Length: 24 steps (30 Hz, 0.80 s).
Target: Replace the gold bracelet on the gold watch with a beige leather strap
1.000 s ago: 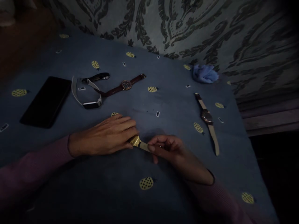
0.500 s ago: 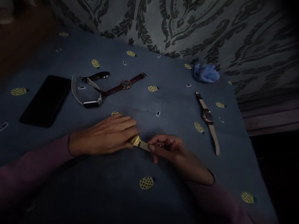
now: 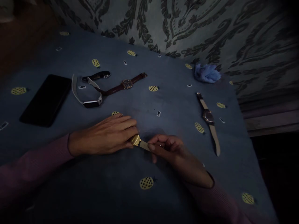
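A gold-coloured watch (image 3: 135, 140) with a light strap underside is held between my two hands near the middle of the cloth. My left hand (image 3: 105, 135) is closed on its case end, palm down, covering the far part of the watch. The thumb and fingers of my right hand (image 3: 169, 149) pinch the strap on the right side; the strap's end is hidden in them.
Left of centre lie a black phone (image 3: 46, 100), a smartwatch with a pale band (image 3: 91, 103), a black watch (image 3: 99, 75) and a brown watch (image 3: 127, 83). To the right are a face-down watch (image 3: 208, 116) and a crumpled blue cloth (image 3: 206, 73). A patterned wall stands behind.
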Tool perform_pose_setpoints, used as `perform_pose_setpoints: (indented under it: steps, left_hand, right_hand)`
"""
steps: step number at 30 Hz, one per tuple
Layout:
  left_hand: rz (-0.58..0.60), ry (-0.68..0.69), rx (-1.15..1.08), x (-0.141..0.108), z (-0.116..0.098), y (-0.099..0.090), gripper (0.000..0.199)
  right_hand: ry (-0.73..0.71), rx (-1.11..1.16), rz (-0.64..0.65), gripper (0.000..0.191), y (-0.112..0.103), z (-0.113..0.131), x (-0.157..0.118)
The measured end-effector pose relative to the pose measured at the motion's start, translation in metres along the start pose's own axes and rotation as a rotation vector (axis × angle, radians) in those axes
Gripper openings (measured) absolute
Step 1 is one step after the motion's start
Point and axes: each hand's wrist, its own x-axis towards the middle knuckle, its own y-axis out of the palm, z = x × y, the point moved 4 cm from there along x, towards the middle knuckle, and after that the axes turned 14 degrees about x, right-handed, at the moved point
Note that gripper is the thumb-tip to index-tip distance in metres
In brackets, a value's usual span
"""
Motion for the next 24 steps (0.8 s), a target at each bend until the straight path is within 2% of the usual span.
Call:
perform_pose_setpoints:
  steps: [16,24]
  left_hand:
    - [-0.014,-0.01,-0.032,-0.0012,0.0007,0.0,0.017]
    - [-0.062,-0.042,-0.065,-0.0011,0.0025,0.0004,0.023]
  right_hand:
    - [-0.017,-0.044,0.005,0.021,-0.0002,0.0024,-0.0024]
    - [-0.074,0.018,-0.08,0.021,0.0016,-0.0018,-0.0022]
